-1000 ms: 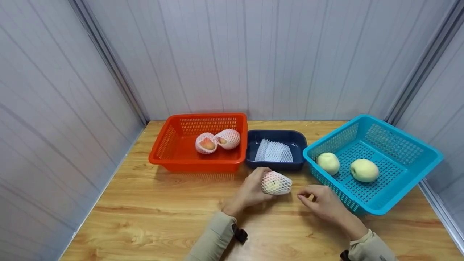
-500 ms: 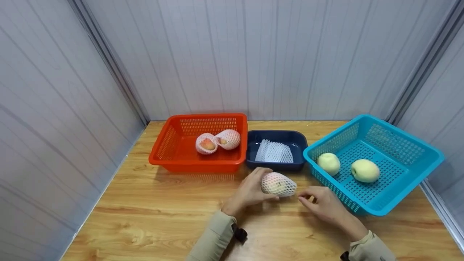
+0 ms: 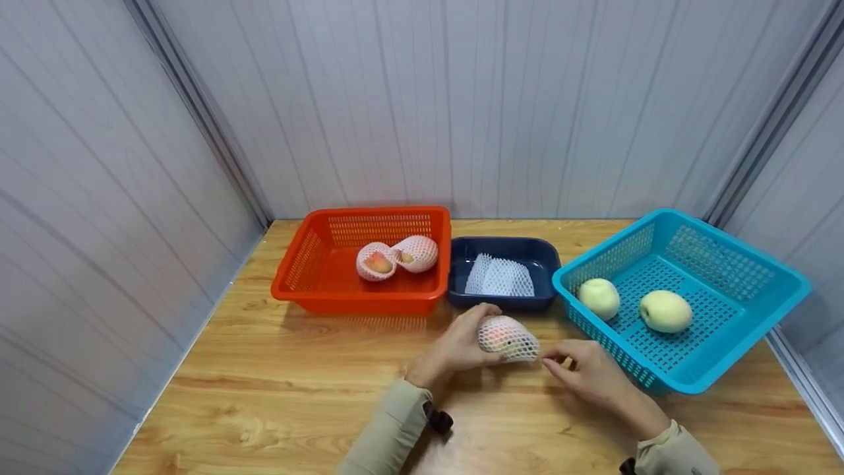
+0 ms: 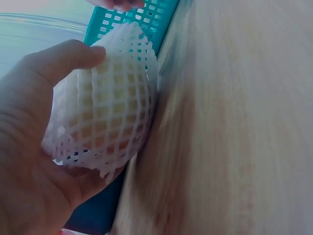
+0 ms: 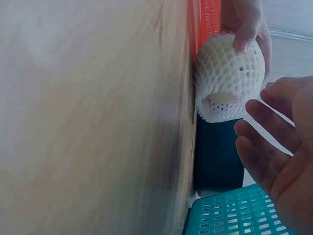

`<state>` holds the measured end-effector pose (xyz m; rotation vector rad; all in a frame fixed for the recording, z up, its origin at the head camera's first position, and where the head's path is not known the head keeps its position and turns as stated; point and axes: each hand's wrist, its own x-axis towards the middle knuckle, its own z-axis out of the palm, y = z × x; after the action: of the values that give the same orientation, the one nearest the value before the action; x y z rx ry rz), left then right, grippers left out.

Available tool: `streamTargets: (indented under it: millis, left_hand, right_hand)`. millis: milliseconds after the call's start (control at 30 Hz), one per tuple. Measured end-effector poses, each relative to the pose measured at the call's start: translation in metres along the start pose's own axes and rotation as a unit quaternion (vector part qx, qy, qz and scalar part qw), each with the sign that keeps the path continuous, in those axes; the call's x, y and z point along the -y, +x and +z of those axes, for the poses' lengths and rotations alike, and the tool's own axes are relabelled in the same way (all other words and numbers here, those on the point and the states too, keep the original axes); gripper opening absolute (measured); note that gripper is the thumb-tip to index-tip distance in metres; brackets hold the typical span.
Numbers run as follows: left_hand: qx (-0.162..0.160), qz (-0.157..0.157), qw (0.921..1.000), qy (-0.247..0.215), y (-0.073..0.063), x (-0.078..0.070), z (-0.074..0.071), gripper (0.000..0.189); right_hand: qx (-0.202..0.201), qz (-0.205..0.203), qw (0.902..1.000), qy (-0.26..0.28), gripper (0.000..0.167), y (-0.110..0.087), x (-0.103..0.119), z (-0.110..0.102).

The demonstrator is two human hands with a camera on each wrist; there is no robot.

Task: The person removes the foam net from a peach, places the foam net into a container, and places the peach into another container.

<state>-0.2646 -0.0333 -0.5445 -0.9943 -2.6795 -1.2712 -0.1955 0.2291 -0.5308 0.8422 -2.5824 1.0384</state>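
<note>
- Bench (image 3: 264,396): smooth, wood-grained; I see no shift among the containers over the last second.
- Turquoise basket (image 3: 715,257): perforated plastic, flared sides; two bare fruits (image 3: 666,311) lie in it, pale and matt.
- Red basket (image 3: 379,229): slotted plastic, sloping walls, holding two netted fruits (image 3: 416,253) that touch.
- Navy tray (image 3: 504,303): low, glossy, round-cornered, between the baskets; spare nets (image 3: 504,277) lie flattened inside.
- Left hand (image 3: 461,344): clamped round the wrapped fruit, thumb on one side and fingers on the other, in about the same spot as a second ago.
- Right hand (image 3: 583,371): loosely bent, holding nothing I can see, just apart from the net's end; it has barely moved.
- Fruit (image 3: 501,335): roundish, pale with a pink blush, in front of the tray; I can't tell whether it touches the bench.
- Net (image 4: 110,95): white foam in a springy diamond mesh, around the fruit. Its loose end reaches further toward the right hand than a second ago and now dips, mouth visibly open. I'd judge the sleeving well along, that end still unsettled.
</note>
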Motion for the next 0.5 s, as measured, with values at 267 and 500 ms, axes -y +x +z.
streamTargets:
  millis: [267, 500]
  left_hand:
    - [-0.012, 0.011, 0.9994, 0.032, 0.0014, 0.0045, 0.003, 0.068]
    - [0.01, 0.006, 0.9991, 0.041, 0.0057, 0.0008, -0.0036, 0.076]
  right_hand:
    - [-0.004, -0.008, 0.9999, 0.008, 0.006, -0.0042, -0.0011, 0.0028]
    - [-0.008, -0.014, 0.9998, 0.011, 0.009, -0.0019, -0.0021, 0.0003]
